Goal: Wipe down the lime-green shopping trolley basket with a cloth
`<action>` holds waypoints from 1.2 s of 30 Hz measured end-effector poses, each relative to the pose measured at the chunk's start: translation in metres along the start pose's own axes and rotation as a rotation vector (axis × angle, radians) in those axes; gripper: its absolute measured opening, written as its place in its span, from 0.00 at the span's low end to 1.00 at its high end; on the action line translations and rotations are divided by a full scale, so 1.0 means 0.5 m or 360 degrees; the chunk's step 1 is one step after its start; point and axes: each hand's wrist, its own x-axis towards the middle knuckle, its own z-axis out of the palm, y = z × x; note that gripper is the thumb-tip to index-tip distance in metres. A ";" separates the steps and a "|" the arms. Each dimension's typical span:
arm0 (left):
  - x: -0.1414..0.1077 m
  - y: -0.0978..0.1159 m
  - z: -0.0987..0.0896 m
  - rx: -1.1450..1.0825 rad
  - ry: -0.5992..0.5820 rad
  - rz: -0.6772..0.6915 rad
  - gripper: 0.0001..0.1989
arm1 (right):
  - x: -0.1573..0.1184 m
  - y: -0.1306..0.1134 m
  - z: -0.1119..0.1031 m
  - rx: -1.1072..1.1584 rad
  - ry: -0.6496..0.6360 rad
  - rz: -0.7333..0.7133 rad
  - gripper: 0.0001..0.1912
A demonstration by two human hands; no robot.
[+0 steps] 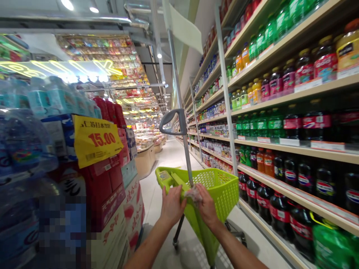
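A green shopping cart [224,186] stands in front of me, with a grey pole [182,149] rising from its near edge and a grey loop handle [174,122] partway up. My left hand [172,203] is closed over the cart's near rim, left of the pole. Just right of the pole's foot, my right hand [205,207] is closed on a crumpled whitish cloth or tissue [193,194] against the green rim. The cart's inside is partly hidden by the rim and my hands.
Shelves of bottled drinks [280,145] line the right side. Stacked drink packs and boxes [106,194] with a yellow price sign [97,141] stand close on the left. The aisle floor [168,151] runs ahead past wooden display bins [145,160].
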 end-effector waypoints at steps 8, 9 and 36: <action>0.010 0.022 -0.001 -0.0042 0.0044 -0.0029 0.17 | 0.337 -0.100 -0.086 -0.0181 0.0011 -0.0492 0.23; 0.009 0.034 -0.001 -0.0047 0.0077 -0.0019 0.16 | 0.332 -0.088 -0.086 -0.0208 -0.0048 -0.0493 0.23; 0.059 0.109 0.010 -0.0326 -0.0097 0.0128 0.14 | 0.101 -0.069 -0.185 -0.0189 -0.0520 -0.0020 0.15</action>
